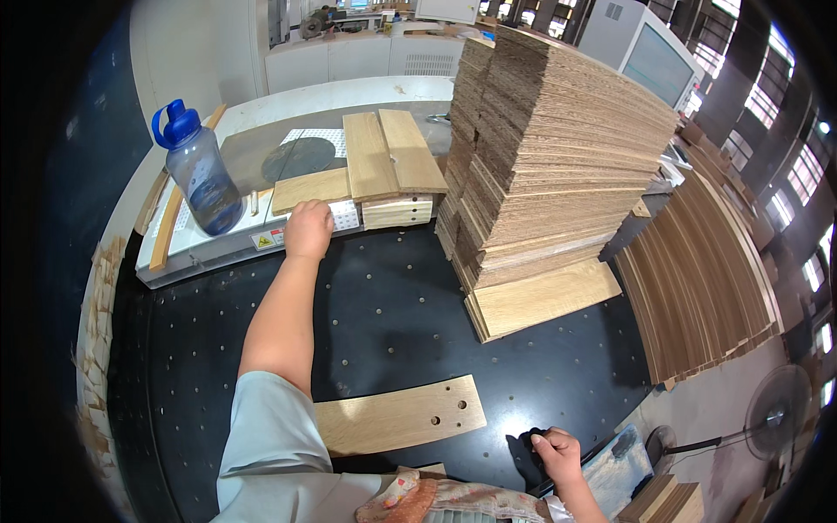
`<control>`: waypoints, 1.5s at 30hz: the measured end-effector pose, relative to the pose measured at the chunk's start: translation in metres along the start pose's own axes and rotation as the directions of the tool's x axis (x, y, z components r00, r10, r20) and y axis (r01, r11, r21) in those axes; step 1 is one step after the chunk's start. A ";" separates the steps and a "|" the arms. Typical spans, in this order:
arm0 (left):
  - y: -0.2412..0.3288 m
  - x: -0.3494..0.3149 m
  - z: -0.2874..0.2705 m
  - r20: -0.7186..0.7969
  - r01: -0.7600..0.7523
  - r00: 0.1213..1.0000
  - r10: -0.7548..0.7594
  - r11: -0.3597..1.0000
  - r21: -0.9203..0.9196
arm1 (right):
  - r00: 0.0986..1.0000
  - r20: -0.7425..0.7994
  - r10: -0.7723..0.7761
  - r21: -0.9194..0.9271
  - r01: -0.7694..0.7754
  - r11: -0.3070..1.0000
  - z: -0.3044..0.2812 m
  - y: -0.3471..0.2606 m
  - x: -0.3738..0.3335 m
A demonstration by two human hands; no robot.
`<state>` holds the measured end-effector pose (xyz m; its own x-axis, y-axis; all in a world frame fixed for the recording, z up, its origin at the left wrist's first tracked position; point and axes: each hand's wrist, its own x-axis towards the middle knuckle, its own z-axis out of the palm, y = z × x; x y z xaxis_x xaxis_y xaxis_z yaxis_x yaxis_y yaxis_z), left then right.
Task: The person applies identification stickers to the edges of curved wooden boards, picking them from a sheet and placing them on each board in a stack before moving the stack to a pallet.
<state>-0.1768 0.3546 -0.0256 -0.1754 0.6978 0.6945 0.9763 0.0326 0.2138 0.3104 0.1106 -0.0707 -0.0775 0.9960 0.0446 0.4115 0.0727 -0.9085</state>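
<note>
My left arm stretches forward, and my left hand [309, 229] is closed at the front edge of a short wooden board [311, 189] lying on the machine bed; its fingertips are partly hidden. Beside that board, two wooden panels [392, 155] lie side by side on a small pile of drilled pale pieces [397, 212]. Near the lower edge my right hand [558, 455] is closed around a black object [527, 458] whose kind I cannot make out. Between my arms a wooden panel with several drilled holes [397, 415] lies flat on the black table [384, 322].
A tall stack of wooden boards [558, 157] stands at the right of the black table. Farther right is a second stack [697, 270], with a fan [779, 410] near it. A blue-capped water bottle [205, 179] stands on the machine bed, next to a wood strip [166, 228].
</note>
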 end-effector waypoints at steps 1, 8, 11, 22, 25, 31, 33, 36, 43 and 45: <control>-0.001 0.000 0.000 -0.010 0.036 0.999 -0.036 0.998 -0.043 | 1.000 0.001 0.001 0.002 -0.001 1.000 0.001 0.001 -0.001; 0.013 -0.006 -0.015 0.329 0.483 0.847 -0.417 0.345 -0.805 | 1.000 -0.018 0.012 -0.009 -0.012 1.000 0.001 -0.001 -0.005; 0.086 -0.029 -0.055 0.620 0.583 0.779 -0.095 -0.255 -0.771 | 0.992 -0.093 0.082 0.071 -0.076 0.995 -0.007 -0.009 -0.004; 0.315 -0.140 -0.162 0.554 0.832 0.538 0.635 -0.292 -0.472 | 0.962 -0.058 -0.268 0.705 0.230 0.672 -0.047 -0.111 -0.005; 0.346 -0.141 -0.175 0.492 0.801 0.507 0.708 -0.176 -0.572 | 0.935 -0.094 -0.343 0.766 0.288 0.575 -0.075 -0.100 -0.022; 0.404 -0.142 -0.190 0.501 0.756 0.391 0.772 0.042 -0.654 | 0.920 -0.200 -0.337 0.741 0.368 0.563 -0.119 -0.075 -0.048; 0.423 -0.142 -0.191 0.511 0.740 0.351 0.785 0.102 -0.665 | 0.918 -0.240 -0.316 0.732 0.385 0.562 -0.132 -0.070 -0.056; 0.447 -0.145 -0.193 0.533 0.722 0.300 0.791 0.177 -0.668 | 0.908 -0.288 -0.304 0.744 0.412 0.527 -0.146 -0.061 -0.064; 0.486 -0.149 -0.188 0.510 0.707 0.235 0.828 0.214 -0.674 | 0.873 -0.377 -0.308 0.747 0.484 0.457 -0.165 -0.037 -0.069; 0.492 -0.150 -0.181 0.499 0.717 0.202 0.843 0.220 -0.662 | 0.870 -0.396 -0.292 0.739 0.491 0.461 -0.169 -0.032 -0.068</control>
<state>0.3066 0.1366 0.0998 0.8507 0.5252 -0.0224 0.0053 0.0340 0.9994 0.4557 0.0493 0.0256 0.1720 0.8662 0.4691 -0.5194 0.4844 -0.7040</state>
